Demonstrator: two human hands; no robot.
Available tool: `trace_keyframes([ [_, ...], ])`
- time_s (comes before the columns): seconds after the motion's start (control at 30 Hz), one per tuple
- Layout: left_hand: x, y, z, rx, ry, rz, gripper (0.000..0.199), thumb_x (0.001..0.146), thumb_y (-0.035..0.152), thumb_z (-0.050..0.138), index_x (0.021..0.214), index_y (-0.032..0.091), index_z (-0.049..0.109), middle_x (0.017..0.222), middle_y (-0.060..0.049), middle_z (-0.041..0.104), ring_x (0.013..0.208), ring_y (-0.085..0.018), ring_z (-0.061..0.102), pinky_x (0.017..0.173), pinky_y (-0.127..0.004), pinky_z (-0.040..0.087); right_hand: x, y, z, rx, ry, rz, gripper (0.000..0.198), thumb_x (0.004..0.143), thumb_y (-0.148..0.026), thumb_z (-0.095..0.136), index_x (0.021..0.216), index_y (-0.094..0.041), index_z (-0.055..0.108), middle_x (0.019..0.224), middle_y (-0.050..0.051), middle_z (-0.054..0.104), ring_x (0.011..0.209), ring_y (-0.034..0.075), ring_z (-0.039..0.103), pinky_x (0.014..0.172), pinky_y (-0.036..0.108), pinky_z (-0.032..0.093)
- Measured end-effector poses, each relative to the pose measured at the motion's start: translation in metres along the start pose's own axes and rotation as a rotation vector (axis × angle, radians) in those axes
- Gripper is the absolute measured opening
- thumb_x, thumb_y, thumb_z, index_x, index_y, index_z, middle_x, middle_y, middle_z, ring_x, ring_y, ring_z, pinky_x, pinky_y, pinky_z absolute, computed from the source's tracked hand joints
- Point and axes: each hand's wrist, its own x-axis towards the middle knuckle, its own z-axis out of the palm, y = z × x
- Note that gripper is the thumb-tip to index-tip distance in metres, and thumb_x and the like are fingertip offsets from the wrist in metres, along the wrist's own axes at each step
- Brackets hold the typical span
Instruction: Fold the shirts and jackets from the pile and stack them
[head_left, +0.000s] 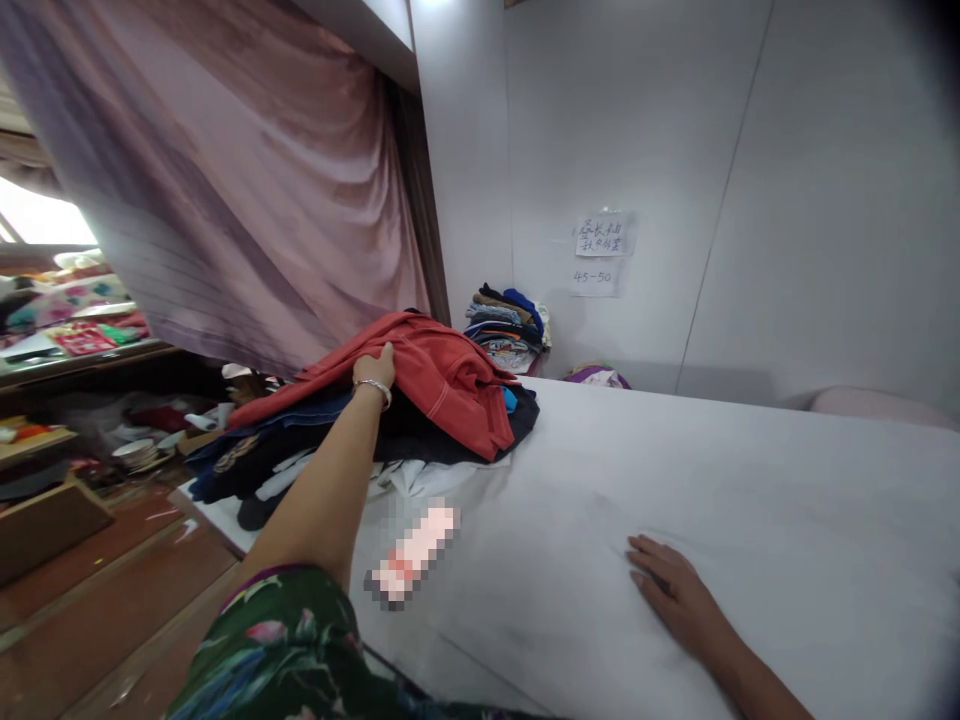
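A red garment with pale stitching [450, 380] lies on top of a heap of dark clothes [292, 450] at the left end of the white table. Stretched out to the heap, my left hand [375, 368] has its fingers closed on the red cloth; a silvery bangle circles that wrist. My right hand [664, 580] rests on the white tabletop with its fingers extended, holding nothing. Between the two arms a blurred-out, pixelated item [412, 555] lies on the table.
Against the wall stands a stack of folded clothes [510, 325]. Handwritten paper notes [598, 255] are stuck above the white table [735, 480]. A pink curtain [300, 180] hangs at the left, beside cluttered shelves [75, 340]. Brown tiled floor [135, 600] shows below.
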Motion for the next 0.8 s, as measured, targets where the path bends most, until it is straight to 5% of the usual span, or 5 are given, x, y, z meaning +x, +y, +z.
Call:
trace_keyframes([
  [0.13,-0.015,0.011,0.008,0.082,-0.004,0.118,0.034,0.084,0.043,0.053,0.071,0.012,0.06,0.085,-0.021,0.068,0.102,-0.034,0.061,0.09,-0.04,0.045,0.0,0.003,0.002,0.012,0.022,-0.013,0.038,0.088,-0.046,0.047,0.11,-0.024,0.069,0.131,0.008,0.059,0.127,0.028,0.048,0.11,0.053,0.03],
  [0.27,-0.051,0.03,0.023,0.114,-0.194,0.414,0.043,0.087,0.05,0.044,0.068,0.014,0.059,0.072,-0.013,0.066,0.079,-0.027,0.065,0.077,-0.034,0.048,0.0,0.006,0.004,0.035,0.043,-0.025,0.038,0.087,-0.046,0.048,0.108,-0.024,0.07,0.129,0.009,0.06,0.125,0.03,0.05,0.108,0.054,0.033],
  [0.53,-0.187,0.052,0.084,0.222,-0.827,0.767,0.052,0.09,0.057,0.035,0.069,0.017,0.062,0.065,-0.008,0.063,0.065,-0.021,0.058,0.073,-0.032,0.045,0.001,0.009,0.005,0.093,0.054,-0.019,0.036,0.086,-0.045,0.05,0.108,-0.025,0.07,0.127,0.008,0.061,0.124,0.03,0.05,0.108,0.055,0.032],
  [0.8,-0.322,0.015,0.118,0.38,-1.269,1.054,0.041,0.095,0.039,0.039,0.067,0.015,0.058,0.055,0.001,0.051,0.047,-0.01,0.039,0.054,-0.026,0.037,0.005,-0.006,-0.01,0.429,0.136,0.161,0.048,0.076,-0.051,0.062,0.114,-0.023,0.067,0.122,0.011,0.064,0.115,0.03,0.057,0.103,0.048,0.04],
])
